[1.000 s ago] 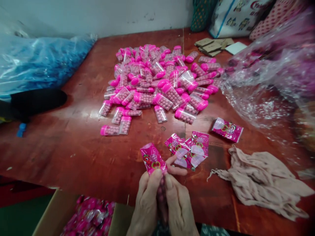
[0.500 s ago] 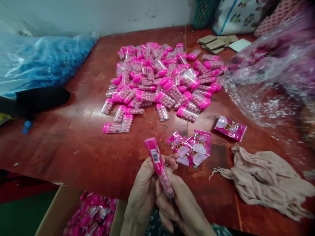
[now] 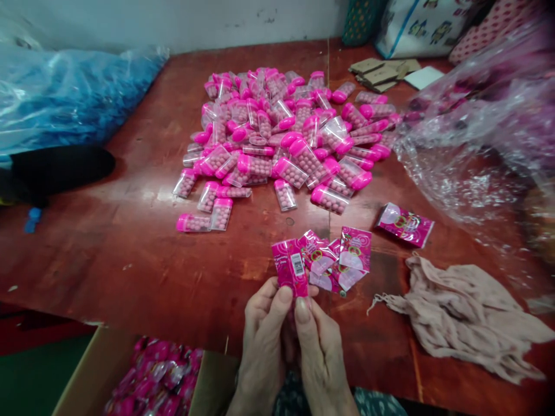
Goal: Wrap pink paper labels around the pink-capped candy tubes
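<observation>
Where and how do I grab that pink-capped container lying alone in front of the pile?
Probably pinch the pink-capped container across its clear body, from your side: it lies flat, cap toward the pile, both long edges free.

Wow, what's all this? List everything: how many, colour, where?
Capped containers: many, clear and pink, mid table
Loose wrappers: several, pink, centre right
Wrapper stack: one, pink, right of those
Cloth: one, beige, near right
Cardboard box: one, brown, lower left
Packets: many, pink, inside box
Blue-filled bag: one, clear, left
Pink-filled bag: one, clear, right
Unclear object: one, black, left
Card pieces: several, brown, back right
White square: one, white, beside them
Printed bag: one, white, back right
Dotted items: two, green and pink, flanking printed bag
Table: one, reddish, underneath
Wall: one, pale, back
Held wrapper: one, pink, bottom centre
Left hand: one, on held wrapper
Right hand: one, on held wrapper
</observation>
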A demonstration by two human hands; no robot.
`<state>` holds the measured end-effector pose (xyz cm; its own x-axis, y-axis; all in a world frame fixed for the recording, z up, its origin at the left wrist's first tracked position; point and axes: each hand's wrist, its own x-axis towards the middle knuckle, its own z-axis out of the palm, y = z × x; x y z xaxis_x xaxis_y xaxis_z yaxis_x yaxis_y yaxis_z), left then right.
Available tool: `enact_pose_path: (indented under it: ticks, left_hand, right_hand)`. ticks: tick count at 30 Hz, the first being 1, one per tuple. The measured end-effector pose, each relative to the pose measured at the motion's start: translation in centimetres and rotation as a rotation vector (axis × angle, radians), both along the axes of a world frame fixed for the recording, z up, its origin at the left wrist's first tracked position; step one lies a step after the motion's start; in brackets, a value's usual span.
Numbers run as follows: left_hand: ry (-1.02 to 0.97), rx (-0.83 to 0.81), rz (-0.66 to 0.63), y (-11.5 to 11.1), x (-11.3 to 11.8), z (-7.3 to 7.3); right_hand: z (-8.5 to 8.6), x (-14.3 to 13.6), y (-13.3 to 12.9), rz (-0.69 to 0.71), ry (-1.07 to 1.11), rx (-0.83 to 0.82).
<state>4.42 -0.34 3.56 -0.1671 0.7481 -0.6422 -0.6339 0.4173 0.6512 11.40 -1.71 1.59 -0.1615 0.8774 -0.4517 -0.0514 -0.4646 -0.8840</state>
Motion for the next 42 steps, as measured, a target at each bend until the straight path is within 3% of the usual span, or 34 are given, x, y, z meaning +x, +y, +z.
enact_pose_path:
  ticks: [3, 7, 14, 17, 21, 24, 32, 35, 39, 42]
  left_hand:
    - [-0.014, 0.034, -0.023, 0.2, -0.2, 0.0]
    - [-0.092, 0.074, -0.011, 0.6, -0.5, -0.3]
    - [-0.044, 0.022, 0.158, 1.0, -0.8, -0.9]
    - [0.046, 0.066, 0.116, 0.8, -1.0, -1.1]
    - [0.209, 0.107, -0.052, 0.3, -1.2, -0.9]
    - [0.245, 0.135, -0.188, 0.0, -1.3, -0.7]
    - [0.316, 0.136, -0.203, -0.2, -1.3, -0.7]
    - [0.320, 0.123, -0.188, -0.1, -1.3, -0.6]
    - [0.365, 0.098, -0.204, -0.2, -1.4, -0.6]
    - [0.417, 0.100, -0.230, -0.3, -1.5, -0.6]
  right_hand:
    - [-0.1, 0.1, 0.3, -0.025, -0.068, 0.046]
    - [0.2, 0.7, 0.9, 0.054, -0.206, 0.202]
    - [-0.3, 1.2, 1.0, -0.095, -0.568, 0.762]
    - [-1.1, 1.2, 1.2, -0.013, -0.790, 0.951]
    - [-1.5, 1.7, 1.8, 0.212, -0.869, 0.934]
    - [-1.1, 2.1, 2.4, 0.260, -0.869, 0.900]
    - [-0.4, 2.7, 3.6, 0.385, -0.903, 0.888]
    - [-1.0, 2.6, 3.4, 0.296, -0.921, 0.990]
    - [-2.0, 2.7, 3.1, 0.109, -0.791, 1.049]
    - [-2.6, 2.8, 3.2, 0.082, -0.669, 1.094]
